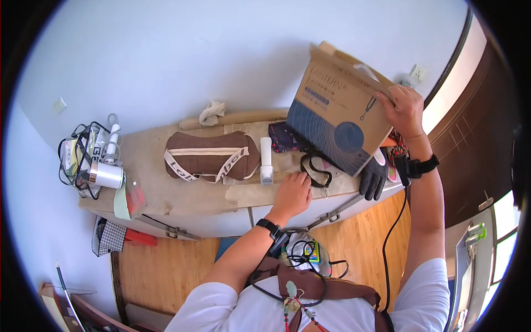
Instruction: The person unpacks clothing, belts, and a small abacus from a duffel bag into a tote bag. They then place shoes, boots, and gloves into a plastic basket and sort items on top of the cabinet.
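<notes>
A cardboard box [343, 105] with a blue printed lower part is tilted above the right end of the cabinet top. My right hand [405, 110] grips its upper right edge, thumb on the printed face. My left hand [295, 193] is low at the cabinet's front edge, its fingers curled in beside a looped black strap [319, 184]; what they hold, if anything, is hidden. Just left of that hand stands a white object with a clear end [266, 157]. A dark patterned pouch [283, 136] lies partly behind the box, and a black glove [373, 180] hangs at its lower right.
A brown bag with lettered straps [213, 156] lies mid-cabinet on the brown covering [155, 193]. At the left are a clear black-edged bag [83, 155] and a white cylinder [108, 175]. A black cable [385, 243] hangs from my right wrist. A stuffed bag [310, 252] sits below the cabinet.
</notes>
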A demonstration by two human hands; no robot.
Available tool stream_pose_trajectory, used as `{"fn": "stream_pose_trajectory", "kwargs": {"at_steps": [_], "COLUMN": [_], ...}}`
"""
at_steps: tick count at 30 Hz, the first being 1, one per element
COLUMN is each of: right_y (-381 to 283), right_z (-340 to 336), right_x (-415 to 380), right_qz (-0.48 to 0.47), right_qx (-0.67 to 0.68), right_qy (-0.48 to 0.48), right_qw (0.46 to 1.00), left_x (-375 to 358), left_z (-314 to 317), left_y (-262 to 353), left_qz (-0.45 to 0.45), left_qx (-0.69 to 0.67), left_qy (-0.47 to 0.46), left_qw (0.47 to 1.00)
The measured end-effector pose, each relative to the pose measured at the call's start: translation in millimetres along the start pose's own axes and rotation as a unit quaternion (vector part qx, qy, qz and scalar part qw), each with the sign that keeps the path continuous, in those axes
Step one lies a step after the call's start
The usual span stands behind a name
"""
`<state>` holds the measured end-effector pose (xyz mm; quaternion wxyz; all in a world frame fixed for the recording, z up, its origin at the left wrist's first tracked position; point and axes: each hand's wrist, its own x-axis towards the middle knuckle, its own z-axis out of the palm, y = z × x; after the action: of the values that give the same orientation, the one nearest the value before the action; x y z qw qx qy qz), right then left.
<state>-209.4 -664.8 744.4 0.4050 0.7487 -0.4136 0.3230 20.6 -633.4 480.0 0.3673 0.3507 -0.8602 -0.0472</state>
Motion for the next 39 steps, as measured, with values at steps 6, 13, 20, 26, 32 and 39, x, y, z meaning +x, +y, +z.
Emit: {"fn": "stream_pose_trajectory", "kwargs": {"at_steps": [6,13,20,26,32,39], "right_y": [-23,-18,-13,-41,2,120], "right_z": [51,105,82,105,39,27], "right_x": [36,46,30,-69,-80,-235], "right_qz": [-0.150,-0.059,-0.089,-0.016,0.123,0.628], "right_qx": [0.021,0.049,-0.002,0.107,0.273,-0.104], "right_qy": [0.063,0.124,0.195,0.124,-0.006,-0.128], "right_qw": [0.987,0.989,0.977,0.986,0.954,0.761], "left_x": [-8,5,6,6,0,4], "left_z": [8,5,10,7,11,10], "left_y": [0,6,4,6,7,11], "left_qz": [-0.011,-0.006,0.030,0.029,0.026,0.012], "left_qx": [0.017,0.023,0.047,0.070,0.079,0.090], "left_qy": [-0.006,-0.046,-0.046,-0.057,-0.057,-0.061], "left_qw": [1.000,0.999,0.997,0.996,0.995,0.994]}}
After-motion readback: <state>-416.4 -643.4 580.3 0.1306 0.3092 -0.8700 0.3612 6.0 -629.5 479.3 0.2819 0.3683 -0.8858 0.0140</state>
